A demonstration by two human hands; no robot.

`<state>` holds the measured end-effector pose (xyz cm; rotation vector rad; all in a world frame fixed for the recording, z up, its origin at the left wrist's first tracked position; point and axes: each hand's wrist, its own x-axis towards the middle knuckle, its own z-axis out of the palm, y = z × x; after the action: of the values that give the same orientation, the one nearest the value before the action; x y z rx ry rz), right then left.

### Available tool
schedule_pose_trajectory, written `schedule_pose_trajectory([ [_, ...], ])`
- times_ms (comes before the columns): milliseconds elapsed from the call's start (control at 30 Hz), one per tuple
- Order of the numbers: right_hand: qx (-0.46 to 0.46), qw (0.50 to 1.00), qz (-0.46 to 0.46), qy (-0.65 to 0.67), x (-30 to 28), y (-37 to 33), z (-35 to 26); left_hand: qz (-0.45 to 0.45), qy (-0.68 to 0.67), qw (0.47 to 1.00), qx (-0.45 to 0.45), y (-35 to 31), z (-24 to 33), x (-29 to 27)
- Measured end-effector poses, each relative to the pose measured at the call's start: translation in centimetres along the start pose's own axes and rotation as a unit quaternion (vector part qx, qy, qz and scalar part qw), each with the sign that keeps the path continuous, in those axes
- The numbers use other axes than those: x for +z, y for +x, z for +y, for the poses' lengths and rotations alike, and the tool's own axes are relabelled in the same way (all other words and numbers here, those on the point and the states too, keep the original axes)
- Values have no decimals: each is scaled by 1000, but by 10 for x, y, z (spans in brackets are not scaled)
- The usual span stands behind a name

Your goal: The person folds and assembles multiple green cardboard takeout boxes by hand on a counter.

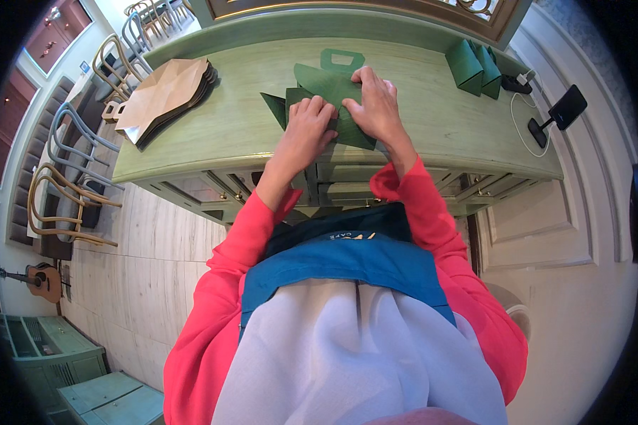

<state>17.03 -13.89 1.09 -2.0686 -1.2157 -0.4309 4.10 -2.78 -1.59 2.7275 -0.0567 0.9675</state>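
Note:
A green paper carrier [329, 79] with a cut-out handle at its far end lies partly folded on the counter, its panels and pointed flaps angled in different directions. My left hand [306, 126] has its fingers curled over the near left part, beside a dark triangular flap. On the right side, my right hand [378, 103] grips the same carrier, thumb and bent fingers against its upper panel. The fingertips of both hands are partly hidden, so the exact folds under them do not show.
A stack of flat brown paper carriers [169, 92] lies on the counter [241, 85] at left. Folded green paper carriers [473, 67] stand at the far right, near a phone on a stand [566, 110] and a white cable [515, 117]. Chairs [64, 205] stand beyond the left end.

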Motion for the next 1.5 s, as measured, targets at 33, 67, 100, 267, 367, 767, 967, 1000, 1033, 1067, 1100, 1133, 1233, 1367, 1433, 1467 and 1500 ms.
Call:
schedule_pose_trajectory([
  [33, -8, 1000, 5, 5, 0, -1, 1, 24, -1, 1000, 7, -2, 1, 1],
  [67, -15, 1000, 10, 10, 0, -2, 2, 24, -2, 1000, 7, -3, 0, 2],
  [100, -14, 1000, 9, 10, 0, -3, 3, 36, -22, 999, 2, -4, 0, 4],
  [267, -26, 1000, 10, 2, -1, -4, 4, 96, -23, 995, -10, -11, 0, 8],
  [367, -34, 999, 17, 9, 1, -4, 6, 123, 46, 990, -51, -14, 4, 7],
  [767, -45, 999, 23, 9, 5, -4, -1, 382, -364, 792, -306, -4, -49, 31],
  [967, -53, 998, 29, 22, 7, -4, 2, 141, -555, 772, -277, -3, -55, 23],
  [1000, -53, 998, 29, 22, 7, -4, 1, 161, -542, 784, -254, -3, -54, 24],
  [1033, -48, 998, 27, 23, 7, -3, 1, 182, -529, 796, -231, -2, -54, 24],
  [1067, -43, 998, 25, 25, 7, -4, 1, 182, -529, 795, -232, -2, -55, 24],
  [1100, -43, 999, 23, 25, 7, -3, 2, 176, -532, 790, -249, -1, -57, 22],
  [1133, -47, 998, 13, 30, 7, -3, 5, 169, -535, 784, -266, 0, -59, 20],
  [1233, -57, 998, 2, 20, 8, -5, 3, 119, -485, 838, -221, -3, -72, 21],
  [1367, -66, 998, 16, 9, 8, -4, 3, 111, -529, 812, -221, -6, -80, 29],
  [1433, -66, 998, 5, 23, 7, -1, 10, 107, -587, 774, -215, -3, -69, 25],
  [1467, -71, 997, -8, 40, 6, 1, 9, 109, -585, 774, -215, -4, -70, 24],
  [1500, -73, 996, -8, 41, 3, 2, 9, 110, -578, 779, -216, -5, -71, 23],
])
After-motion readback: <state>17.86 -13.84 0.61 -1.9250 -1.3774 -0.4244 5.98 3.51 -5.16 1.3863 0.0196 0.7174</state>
